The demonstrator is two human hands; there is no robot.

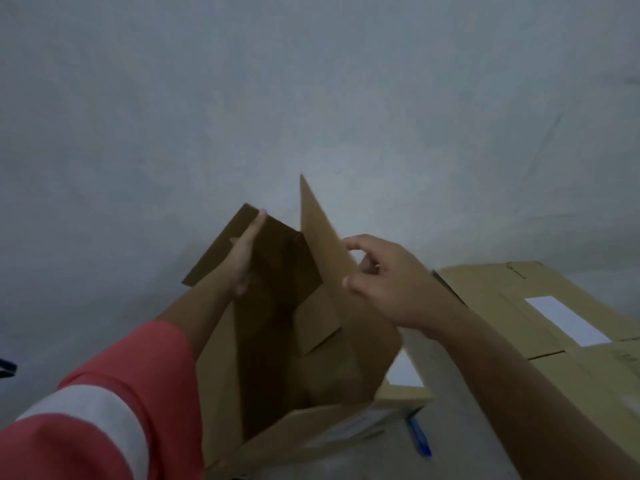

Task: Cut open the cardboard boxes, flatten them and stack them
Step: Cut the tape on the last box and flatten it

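I hold an open brown cardboard box (263,368) upright in front of me, its dark inside facing the camera. My left hand (244,258) lies with straight fingers along the left flap (214,254) and presses on it. My right hand (381,275) pinches the edge of the tall right flap (318,230) between thumb and curled fingers. A smaller inner flap (315,323) hangs folded into the box. A blue cutter-like tool (419,438) lies on the floor beside the box's lower right corner.
Flat brown cardboard (519,306) with a white label (568,320) lies on the floor at the right, partly under my right forearm. A grey floor (311,98) fills the far side. A dark object (7,368) pokes in at the left edge.
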